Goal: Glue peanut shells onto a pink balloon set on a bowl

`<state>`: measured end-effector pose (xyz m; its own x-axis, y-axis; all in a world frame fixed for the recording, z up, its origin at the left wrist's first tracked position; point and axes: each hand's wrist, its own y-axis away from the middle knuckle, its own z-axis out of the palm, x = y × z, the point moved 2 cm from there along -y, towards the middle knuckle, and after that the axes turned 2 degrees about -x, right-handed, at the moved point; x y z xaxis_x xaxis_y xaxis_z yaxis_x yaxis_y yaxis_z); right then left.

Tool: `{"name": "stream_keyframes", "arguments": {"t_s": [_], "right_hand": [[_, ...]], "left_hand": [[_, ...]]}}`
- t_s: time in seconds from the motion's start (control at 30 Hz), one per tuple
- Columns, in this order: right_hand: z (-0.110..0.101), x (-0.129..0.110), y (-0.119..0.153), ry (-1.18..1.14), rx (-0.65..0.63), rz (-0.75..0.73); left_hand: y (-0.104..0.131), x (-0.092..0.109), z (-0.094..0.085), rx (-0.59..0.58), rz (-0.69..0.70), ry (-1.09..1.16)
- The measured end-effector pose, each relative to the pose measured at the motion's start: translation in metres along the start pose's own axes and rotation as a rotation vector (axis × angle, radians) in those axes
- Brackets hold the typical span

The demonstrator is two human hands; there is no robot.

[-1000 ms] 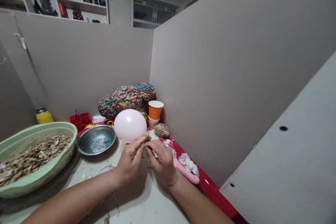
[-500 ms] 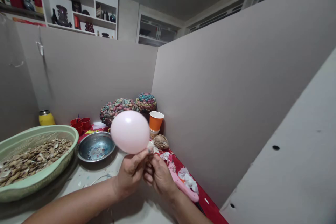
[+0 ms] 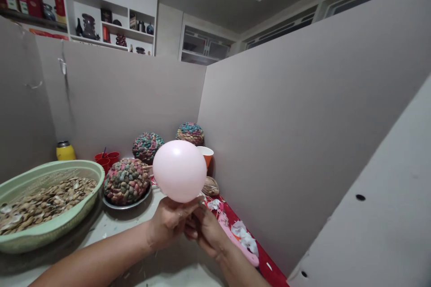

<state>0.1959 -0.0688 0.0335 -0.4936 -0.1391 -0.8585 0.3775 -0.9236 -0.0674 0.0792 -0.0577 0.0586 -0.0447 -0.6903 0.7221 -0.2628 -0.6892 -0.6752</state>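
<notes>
A round pink balloon (image 3: 179, 170) stands upright above the table, held at its lower end by both hands. My left hand (image 3: 170, 219) is closed, with thumb and fingers pinched under the balloon. Against it, my right hand (image 3: 205, 228) is closed too, its fingers bunched at the same spot. The balloon's neck is hidden by the fingers. To the left of the balloon, a ball covered in coloured nut shells (image 3: 127, 181) rests in a metal bowl (image 3: 129, 205). Two similar shell balls, one mostly teal and pink (image 3: 147, 145) and one multicoloured (image 3: 190, 132), sit behind.
A green basket (image 3: 101, 179) of shells stands at left, near red cups (image 3: 112, 157) and a yellow bottle (image 3: 65, 151). At right lie twine (image 3: 211, 186), an orange cup (image 3: 208, 156), crumpled white scraps (image 3: 244, 235) and a pink long-handled object (image 3: 247, 254). Grey panels (image 3: 286, 121) enclose the table.
One shell ball now lies in the metal bowl, which held no ball before; it was among the balls behind. The balloon appears slightly further right in view. Both hands keep hold of it.
</notes>
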Motion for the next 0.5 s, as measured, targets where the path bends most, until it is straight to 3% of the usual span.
{"name": "stream_keyframes", "arguments": {"t_s": [0.1, 0.17, 0.33, 0.5], "right_hand": [[-0.003, -0.001, -0.003, 0.015, 0.049, -0.039], [-0.006, 0.0, -0.005, 0.017, 0.077, -0.106], [-0.008, -0.003, -0.006, 0.038, 0.141, -0.257], [-0.008, -0.013, -0.002, 0.074, 0.238, -0.347]], "left_hand": [[-0.003, 0.007, -0.011, -0.112, 0.361, -0.246], [-0.004, 0.012, -0.013, -0.113, 0.541, -0.417], [-0.011, 0.018, -0.015, -0.076, 0.553, -0.531], [-0.013, 0.013, -0.015, -0.143, 0.477, -0.575]]}}
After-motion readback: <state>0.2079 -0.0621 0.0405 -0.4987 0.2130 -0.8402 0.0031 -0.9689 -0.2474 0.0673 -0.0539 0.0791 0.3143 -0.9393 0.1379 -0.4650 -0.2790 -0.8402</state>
